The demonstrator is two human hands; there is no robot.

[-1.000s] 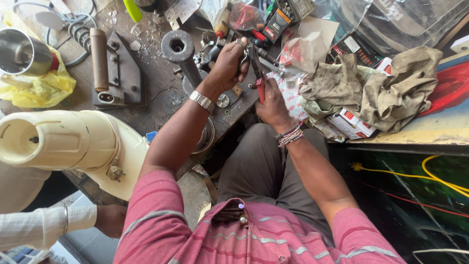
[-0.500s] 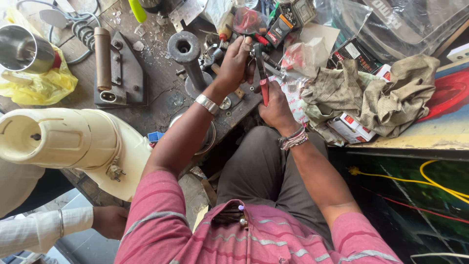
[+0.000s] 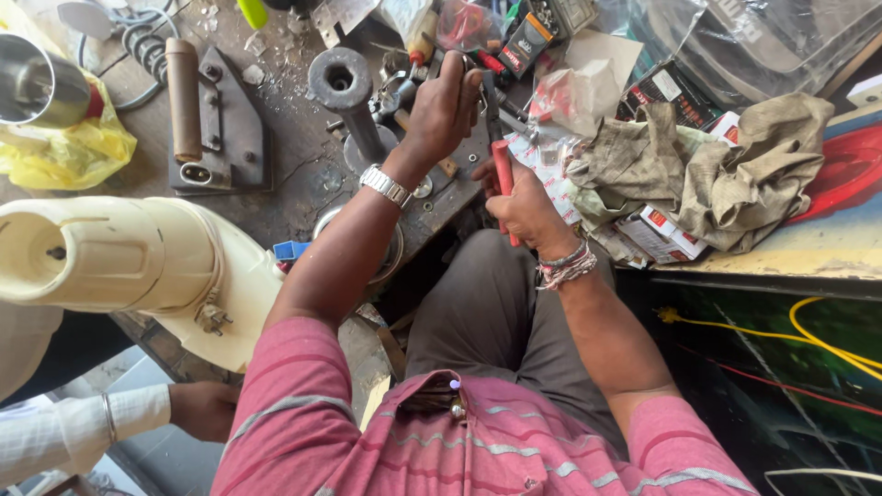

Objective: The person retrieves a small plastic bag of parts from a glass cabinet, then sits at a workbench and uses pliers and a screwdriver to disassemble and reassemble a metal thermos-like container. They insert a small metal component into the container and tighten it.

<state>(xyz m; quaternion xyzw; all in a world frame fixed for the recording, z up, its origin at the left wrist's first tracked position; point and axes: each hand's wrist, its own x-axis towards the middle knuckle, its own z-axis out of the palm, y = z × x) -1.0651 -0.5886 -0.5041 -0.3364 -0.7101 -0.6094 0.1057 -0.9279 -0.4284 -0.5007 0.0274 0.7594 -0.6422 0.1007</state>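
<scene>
My right hand [image 3: 524, 207] grips the red handles of a pair of pliers [image 3: 501, 170] whose jaws point up toward the bench. My left hand [image 3: 446, 106], with a metal watch [image 3: 384, 186] on the wrist, is closed over a small dark part at the pliers' jaws; the part itself is mostly hidden by the fingers. Both hands work at the edge of a cluttered, dirty workbench [image 3: 294, 161], above my grey trousers.
A black metal cylinder [image 3: 344, 92] stands left of my left hand. A clothes iron base with wooden handle [image 3: 207, 115] lies farther left. A cream appliance housing [image 3: 119, 262] sits at lower left, beside another person's hand [image 3: 202, 409]. Crumpled rags [image 3: 717, 170] and small boxes lie right.
The view has shifted downward so the bench sits lower in frame. Both hands stay together at the pliers, the left hand reaching a little farther over the jaws.
</scene>
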